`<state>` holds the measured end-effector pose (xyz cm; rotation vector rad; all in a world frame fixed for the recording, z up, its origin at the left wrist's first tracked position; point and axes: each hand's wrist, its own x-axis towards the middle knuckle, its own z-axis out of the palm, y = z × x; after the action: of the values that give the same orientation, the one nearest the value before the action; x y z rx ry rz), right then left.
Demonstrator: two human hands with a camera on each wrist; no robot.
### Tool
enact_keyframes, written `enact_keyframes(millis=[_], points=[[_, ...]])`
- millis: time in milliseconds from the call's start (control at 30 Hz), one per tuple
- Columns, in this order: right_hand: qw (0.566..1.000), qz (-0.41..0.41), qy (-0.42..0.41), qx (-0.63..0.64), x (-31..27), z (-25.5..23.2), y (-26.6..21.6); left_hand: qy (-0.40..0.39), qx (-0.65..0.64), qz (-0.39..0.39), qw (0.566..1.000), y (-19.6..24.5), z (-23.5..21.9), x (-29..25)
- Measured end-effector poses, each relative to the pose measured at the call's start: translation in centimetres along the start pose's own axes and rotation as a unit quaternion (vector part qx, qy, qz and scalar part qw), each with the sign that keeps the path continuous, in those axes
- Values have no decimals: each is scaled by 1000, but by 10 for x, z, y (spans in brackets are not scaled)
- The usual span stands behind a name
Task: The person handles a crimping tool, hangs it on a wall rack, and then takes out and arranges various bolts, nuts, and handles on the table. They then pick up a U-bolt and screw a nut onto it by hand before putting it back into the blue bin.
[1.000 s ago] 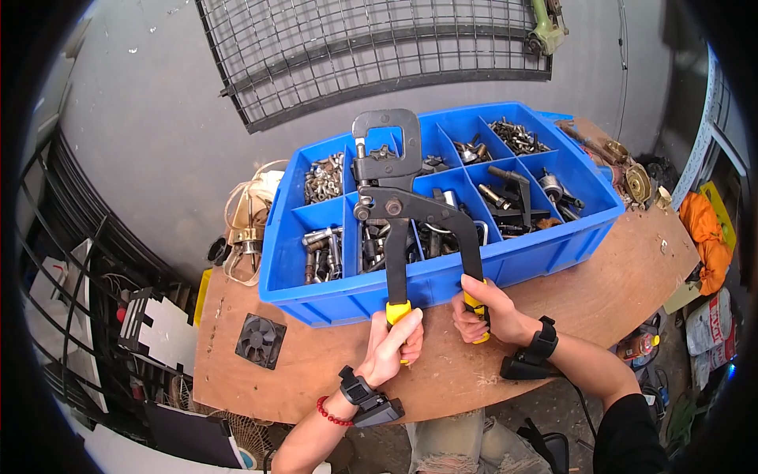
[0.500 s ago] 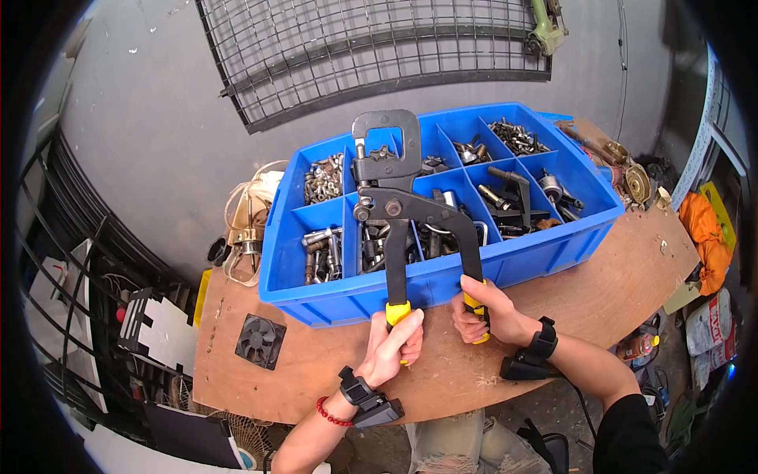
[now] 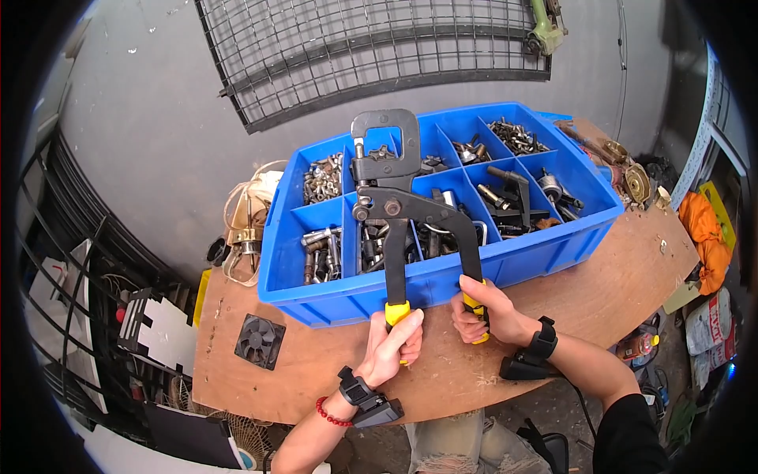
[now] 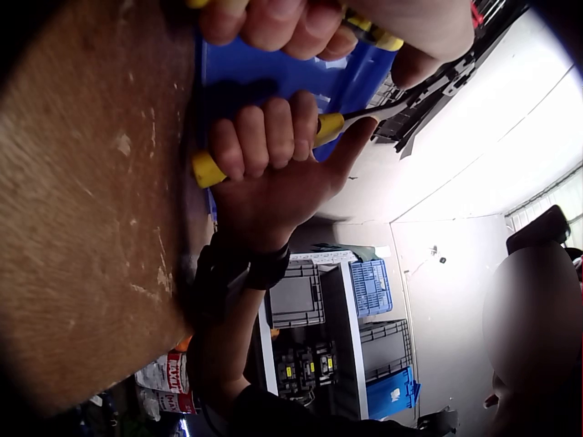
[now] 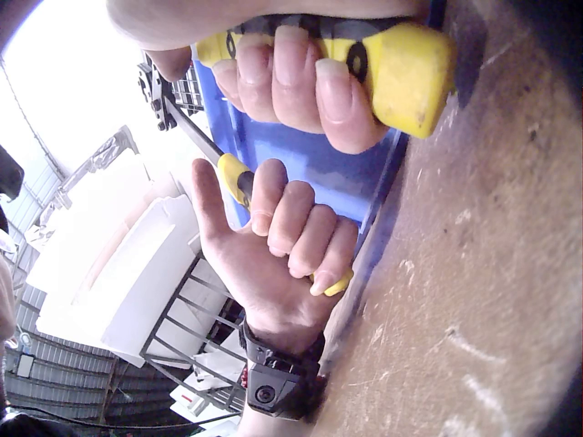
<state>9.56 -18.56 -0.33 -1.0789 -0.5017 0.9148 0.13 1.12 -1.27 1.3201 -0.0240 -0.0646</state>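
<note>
A large black hand punch (image 3: 391,189), with a C-shaped head and two long arms, stands in front of the blue divided bin in the head view. My left hand (image 3: 387,347) grips its left handle, the thumb lying along the yellow sleeve. The right handle is held by my right hand (image 3: 491,312), fingers wrapped round its yellow-and-black grip (image 5: 414,77). The handles are spread apart, and the C-shaped head overlaps the bin's far compartments. In the left wrist view, curled fingers of the right hand (image 4: 269,141) show round a yellow grip.
The blue bin (image 3: 355,304) holds bolts, sockets and other metal parts in several compartments. A black cooling fan (image 3: 260,341) lies on the wooden table (image 3: 442,387) at left. Corded tools (image 3: 251,229) stand beside the bin, and rusty metal parts (image 3: 636,182) lie at right.
</note>
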Motion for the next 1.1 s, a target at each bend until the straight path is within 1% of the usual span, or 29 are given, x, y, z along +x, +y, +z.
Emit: enact_keyframes(millis=[367, 467, 667, 767, 1100], points=[[1000, 2, 0, 2, 1, -1, 1, 1, 5, 2, 1000, 0, 0, 0], [1000, -1, 1, 0, 1, -1, 1, 1, -31, -8, 999, 0, -1, -1], [1000, -6, -1, 4, 1, -2, 2, -2, -33, -12, 999, 1, -1, -1], [1000, -5, -2, 7, 1, -2, 3, 3, 6, -3, 1000, 2, 0, 0], [1000, -1, -1, 12, 1, -1, 3, 4, 7, -1, 1000, 1, 1, 0]])
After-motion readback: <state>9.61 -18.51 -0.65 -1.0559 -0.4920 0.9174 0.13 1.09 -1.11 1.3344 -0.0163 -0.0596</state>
